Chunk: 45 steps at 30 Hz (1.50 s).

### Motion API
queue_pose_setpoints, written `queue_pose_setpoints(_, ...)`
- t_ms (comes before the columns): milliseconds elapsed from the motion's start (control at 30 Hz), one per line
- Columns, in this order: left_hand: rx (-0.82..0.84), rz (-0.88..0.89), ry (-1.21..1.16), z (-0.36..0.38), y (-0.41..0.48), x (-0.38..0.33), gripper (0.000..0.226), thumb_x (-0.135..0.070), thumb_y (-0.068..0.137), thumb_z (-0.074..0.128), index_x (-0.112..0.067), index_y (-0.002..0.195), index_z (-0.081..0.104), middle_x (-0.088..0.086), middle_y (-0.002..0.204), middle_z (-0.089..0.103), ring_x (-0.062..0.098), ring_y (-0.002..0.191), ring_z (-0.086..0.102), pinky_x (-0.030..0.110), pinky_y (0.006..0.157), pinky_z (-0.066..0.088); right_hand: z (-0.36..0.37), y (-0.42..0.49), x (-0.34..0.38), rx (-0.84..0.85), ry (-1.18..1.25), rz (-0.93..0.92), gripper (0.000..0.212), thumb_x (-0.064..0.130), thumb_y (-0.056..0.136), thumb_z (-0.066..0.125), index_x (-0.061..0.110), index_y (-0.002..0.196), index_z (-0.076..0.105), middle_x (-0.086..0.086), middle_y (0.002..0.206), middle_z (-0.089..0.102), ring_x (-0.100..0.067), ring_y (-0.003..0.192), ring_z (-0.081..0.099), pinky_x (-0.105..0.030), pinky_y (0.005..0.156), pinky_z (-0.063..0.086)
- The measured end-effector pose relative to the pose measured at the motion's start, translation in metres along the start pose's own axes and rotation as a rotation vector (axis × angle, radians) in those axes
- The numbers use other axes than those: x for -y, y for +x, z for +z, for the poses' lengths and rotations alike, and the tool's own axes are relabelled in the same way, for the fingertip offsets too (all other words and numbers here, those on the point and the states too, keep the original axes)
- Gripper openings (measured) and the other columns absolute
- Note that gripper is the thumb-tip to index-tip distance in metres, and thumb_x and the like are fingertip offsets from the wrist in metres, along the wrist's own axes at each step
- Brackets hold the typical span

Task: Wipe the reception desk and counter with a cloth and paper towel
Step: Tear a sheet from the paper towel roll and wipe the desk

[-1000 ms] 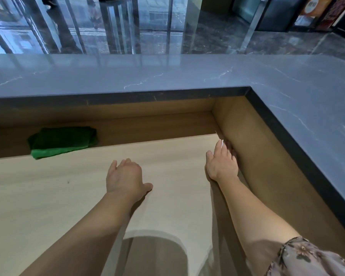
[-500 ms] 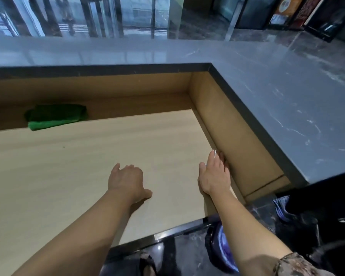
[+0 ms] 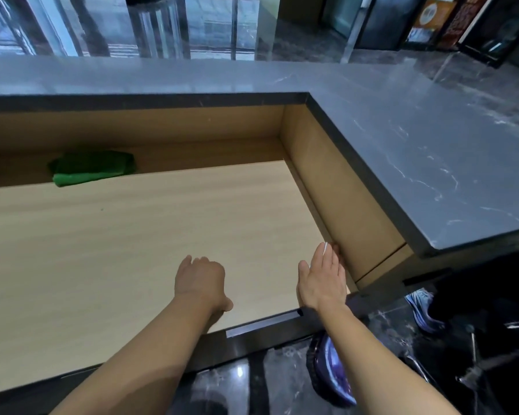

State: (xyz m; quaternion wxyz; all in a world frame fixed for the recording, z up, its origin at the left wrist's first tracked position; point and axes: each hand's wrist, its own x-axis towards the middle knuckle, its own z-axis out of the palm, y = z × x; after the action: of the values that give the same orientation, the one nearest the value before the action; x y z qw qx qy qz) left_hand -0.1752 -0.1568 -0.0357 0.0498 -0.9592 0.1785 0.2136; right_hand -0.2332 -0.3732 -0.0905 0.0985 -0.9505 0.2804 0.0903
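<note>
Head cam, the only view here. The cloth (image 3: 90,170) is the green one, folded and parked in the recess at the back of the desk (image 3: 132,235). It's tucked under the counter (image 3: 402,151) overhang, well apart from both hands, and nobody's touching it.

The right hand (image 3: 321,280) lies flat with straight fingers at the desk's right edge, just beside the side panel (image 3: 342,205). A thin white sliver (image 3: 325,249) pokes out at the fingertips. My guess is paper towel pinned under the palm, but it's too small to say for sure. The left hand (image 3: 200,283) rests on the desk near the front edge, fingers loosely curled, nothing visible in it.

Handling-wise, the cloth looks soft and light. It'll probably flop open if lifted by one corner, so I'd grab the whole bunch in the middle. Paper towel, if that's what it is, is thin, tears easily and slides on smooth wood, so flat-palm pressure beats pinching. The counter looks glossy, probably slick.
</note>
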Motion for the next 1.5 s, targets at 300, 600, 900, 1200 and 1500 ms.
queue_pose_setpoints(300, -0.005, -0.031, 0.031, 0.002, 0.011, -0.005, 0.028, -0.042, 0.069, 0.074, -0.023, 0.068, 0.053, 0.0, 0.1, 0.058, 0.018, 0.111, 0.054, 0.032, 0.115, 0.021, -0.026, 0.099, 0.034, 0.139, 0.039, -0.164, 0.067, 0.038, 0.103, 0.018, 0.004, 0.153, -0.01, -0.009, 0.162, -0.011, -0.022, 0.149, -0.004, -0.036, 0.12, 0.003)
queue_pose_setpoints(600, 0.073, -0.046, -0.017, -0.005, -0.001, -0.001, 0.037, -0.041, 0.068, 0.074, -0.02, 0.099, 0.07, 0.004, 0.124, 0.055, 0.019, 0.117, 0.051, 0.03, 0.102, 0.035, -0.015, 0.047, 0.002, 0.147, -0.015, -0.214, 0.064, 0.04, 0.104, 0.013, 0.008, 0.153, -0.013, -0.008, 0.161, -0.018, -0.019, 0.149, -0.014, -0.036, 0.12, 0.0)
queue_pose_setpoints(900, 0.062, -0.032, -0.014, -0.007, -0.01, -0.003, 0.039, -0.042, 0.071, 0.072, -0.019, 0.102, 0.068, 0.004, 0.122, 0.052, 0.02, 0.114, 0.05, 0.028, 0.096, 0.038, 0.004, -0.017, -0.03, 0.079, -0.176, -0.266, 0.07, 0.048, 0.097, -0.002, 0.006, 0.152, -0.014, -0.011, 0.159, -0.02, -0.021, 0.147, -0.02, -0.034, 0.118, -0.013)
queue_pose_setpoints(1200, 0.043, -0.048, -0.005, -0.001, -0.009, -0.004, 0.042, -0.043, 0.071, 0.073, -0.019, 0.105, 0.067, 0.003, 0.12, 0.051, 0.02, 0.11, 0.05, 0.025, 0.085, 0.036, -0.02, 0.021, -0.019, 0.107, -0.136, -0.323, 0.064, 0.047, 0.103, 0.01, 0.016, 0.153, -0.016, -0.01, 0.158, -0.024, -0.021, 0.146, -0.024, -0.038, 0.119, -0.002)
queue_pose_setpoints(1500, 0.077, -0.067, 0.019, -0.006, -0.008, -0.009, 0.038, -0.042, 0.069, 0.073, -0.023, 0.102, 0.068, 0.0, 0.113, 0.053, 0.018, 0.098, 0.049, 0.023, 0.078, 0.035, 0.001, -0.005, -0.016, 0.025, -0.034, -0.211, 0.065, 0.041, 0.104, 0.014, 0.006, 0.153, -0.008, -0.013, 0.161, -0.014, -0.024, 0.148, -0.014, -0.036, 0.121, -0.005)
